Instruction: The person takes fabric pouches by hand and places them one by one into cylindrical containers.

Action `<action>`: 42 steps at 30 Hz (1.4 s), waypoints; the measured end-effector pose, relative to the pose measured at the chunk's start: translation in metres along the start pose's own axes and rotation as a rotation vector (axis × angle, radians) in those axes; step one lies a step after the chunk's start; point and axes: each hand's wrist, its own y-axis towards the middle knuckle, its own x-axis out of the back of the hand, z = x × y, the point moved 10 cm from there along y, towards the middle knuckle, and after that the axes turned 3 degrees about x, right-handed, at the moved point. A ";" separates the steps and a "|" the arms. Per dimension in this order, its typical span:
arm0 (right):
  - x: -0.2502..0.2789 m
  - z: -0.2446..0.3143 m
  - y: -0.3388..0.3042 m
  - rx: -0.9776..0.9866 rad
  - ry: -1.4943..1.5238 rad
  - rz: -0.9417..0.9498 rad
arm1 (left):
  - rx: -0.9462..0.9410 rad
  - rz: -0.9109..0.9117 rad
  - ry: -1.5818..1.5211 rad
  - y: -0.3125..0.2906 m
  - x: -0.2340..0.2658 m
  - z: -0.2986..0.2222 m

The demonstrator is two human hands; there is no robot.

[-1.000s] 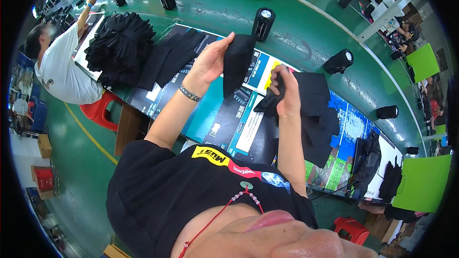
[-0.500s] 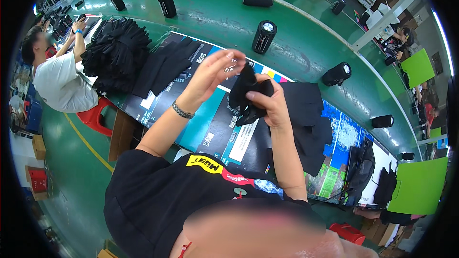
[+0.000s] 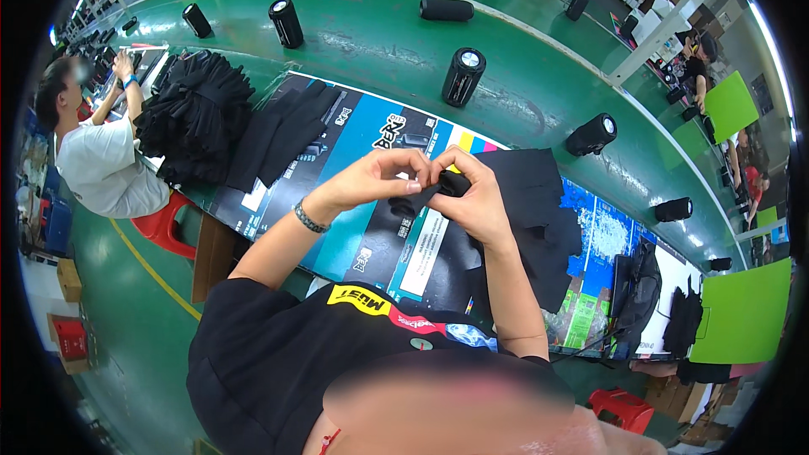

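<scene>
above the printed mat's (image 3: 354, 227) near edge, both hands' fingers (image 3: 404, 170) seemingly pinch a black cloth (image 3: 451, 184).

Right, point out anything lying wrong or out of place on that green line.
One black cylinder lies on its side on the green belt, while the neighbouring cylinders stand upright. Both hands, left hand and right hand, pinch a small black fabric piece; nothing looks spilled.

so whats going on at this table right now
A person holds a small black fabric piece up between the left hand and right hand, fingertips pinching it above the printed sheet on the workbench. A pile of black fabric lies under the right forearm, and a bigger heap sits to the left. Black cylindrical speakers stand along the green conveyor. A co-worker in a white shirt sits at the left.
</scene>
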 end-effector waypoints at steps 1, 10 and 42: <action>0.001 0.000 -0.001 0.001 0.003 -0.007 | -0.017 -0.006 0.013 -0.002 -0.002 -0.002; -0.008 -0.032 -0.017 -0.399 0.063 0.219 | 0.067 -0.060 -0.284 -0.007 0.005 0.009; 0.220 -0.180 0.089 -0.237 -0.116 -0.867 | 0.268 -0.479 0.072 0.255 0.140 0.096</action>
